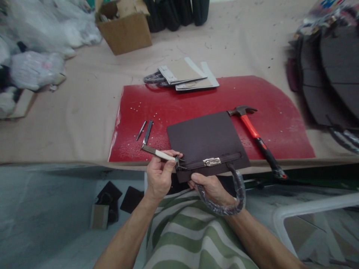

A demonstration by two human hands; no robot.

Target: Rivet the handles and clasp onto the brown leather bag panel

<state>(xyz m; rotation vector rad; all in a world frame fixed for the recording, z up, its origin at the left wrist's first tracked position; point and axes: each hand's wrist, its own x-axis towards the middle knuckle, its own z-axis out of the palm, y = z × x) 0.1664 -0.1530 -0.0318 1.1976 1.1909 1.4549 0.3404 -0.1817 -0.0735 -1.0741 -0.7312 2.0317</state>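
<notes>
My left hand (160,173) is closed around a metal tool (164,155) with a white-covered section. Two thin prongs at its right end reach the left end of the strap on a dark brown bag panel (202,136). My right hand (210,186) pinches the panel's near edge, thumb on top. A gold-coloured clasp (212,161) sits on the strap. The plastic-wrapped handle (239,194) loops over my right wrist. Against the panel's far right corner lies the head of a claw hammer (254,130). Two metal pieces, a short rod (141,130) and a flat bar (147,131), lie left of the panel.
The panel lies over the front edge of a red mat (269,101). Light-backed bag panels (185,73) lie at the mat's far edge. Behind stand a cardboard box (126,31) and black rolls (171,15). Dark bag pieces (333,71) are stacked right; plastic bags (39,67) lie left.
</notes>
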